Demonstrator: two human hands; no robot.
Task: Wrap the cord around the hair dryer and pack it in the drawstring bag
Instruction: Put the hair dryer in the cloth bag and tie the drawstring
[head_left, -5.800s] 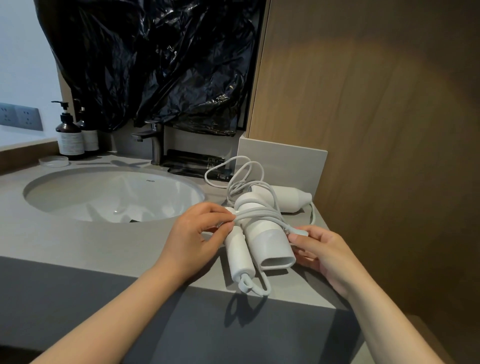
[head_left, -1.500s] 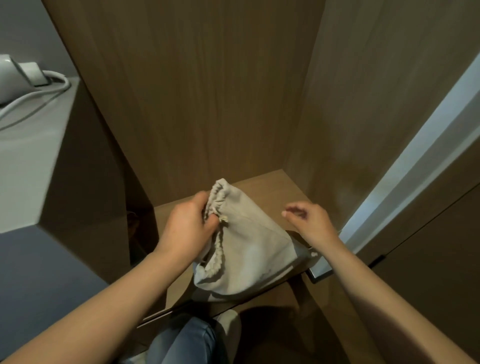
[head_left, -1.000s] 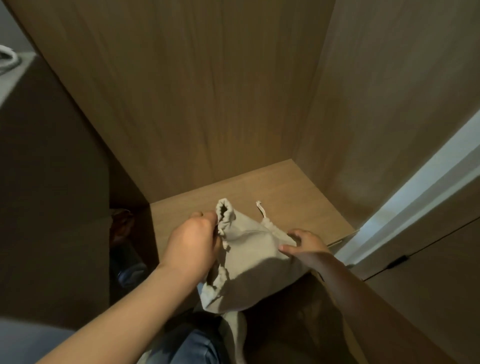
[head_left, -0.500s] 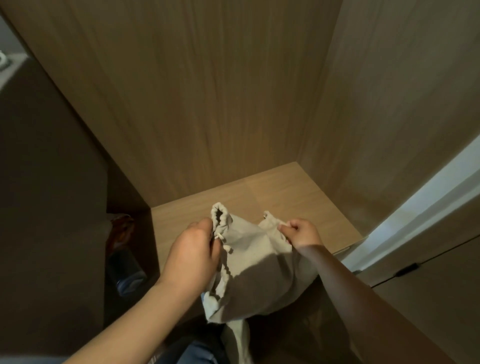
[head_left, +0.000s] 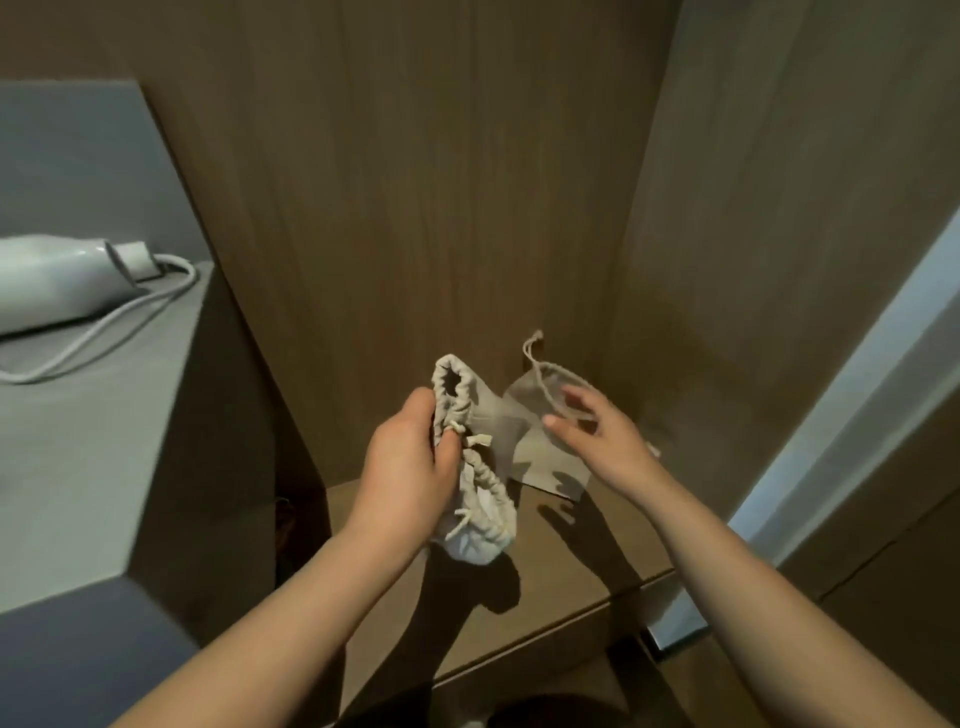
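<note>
Gripping the gathered drawstring bag (head_left: 480, 512) in your left hand (head_left: 410, 467), right hand (head_left: 608, 441) spread empty, you should be tugging its mouth wide for the hair dryer (head_left: 52, 280) lying by the far right corner of the surface (head_left: 78, 441).

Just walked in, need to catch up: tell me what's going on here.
A person's left hand grips the gathered mouth of a drawstring bag above a wooden shelf. The right hand, open and blurred, reaches toward the bag's far edge. The hair dryer lies on the grey counter, its cord looped beside it, not yet packed.
</note>
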